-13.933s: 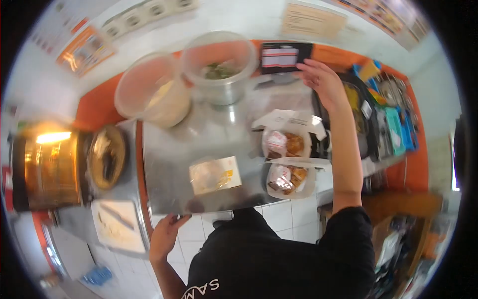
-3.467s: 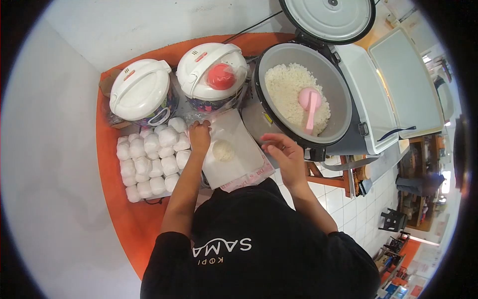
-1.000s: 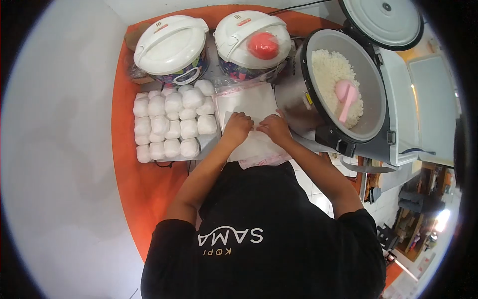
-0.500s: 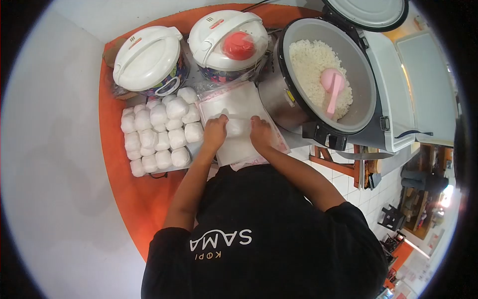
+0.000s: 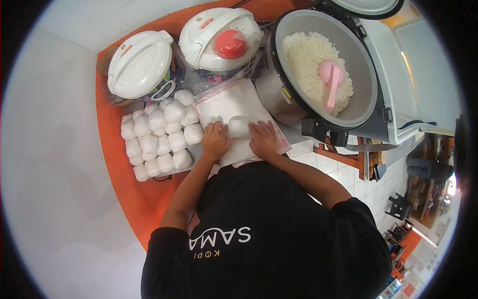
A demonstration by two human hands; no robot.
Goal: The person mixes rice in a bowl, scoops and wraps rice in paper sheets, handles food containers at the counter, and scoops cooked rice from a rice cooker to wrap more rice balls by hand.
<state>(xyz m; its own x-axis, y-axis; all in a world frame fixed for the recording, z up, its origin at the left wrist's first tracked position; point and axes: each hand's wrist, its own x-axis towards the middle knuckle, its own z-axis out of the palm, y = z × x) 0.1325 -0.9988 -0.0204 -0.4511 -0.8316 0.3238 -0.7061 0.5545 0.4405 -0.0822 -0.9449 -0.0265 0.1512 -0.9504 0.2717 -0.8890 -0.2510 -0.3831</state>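
Note:
A white paper-wrapped bundle (image 5: 239, 128) lies on a stack of white paper sheets (image 5: 219, 107) with a pink printed edge. My left hand (image 5: 216, 141) is at the bundle's left side, its fingers closed on the wrapping. On the right side my right hand (image 5: 263, 139) presses the same bundle, fingers bent over the paper. Rows of similar white bundles (image 5: 157, 119) are stacked to the left of the sheets. To the right stands a large open rice cooker (image 5: 326, 122), holding white rice (image 5: 301, 52) and a pink scoop (image 5: 332, 79).
Two lidded white containers (image 5: 140, 65) (image 5: 211, 37) stand at the back, one with a red object in plastic (image 5: 230, 44) on top. An open white cooler (image 5: 401, 89) is at the right. Beyond it are a black stool (image 5: 399, 207) and a person (image 5: 430, 169).
Half a second ago the paper lay flatter between my hands. My hands have shifted slightly downward, and the paper now shows a rounded wrapped shape between them.

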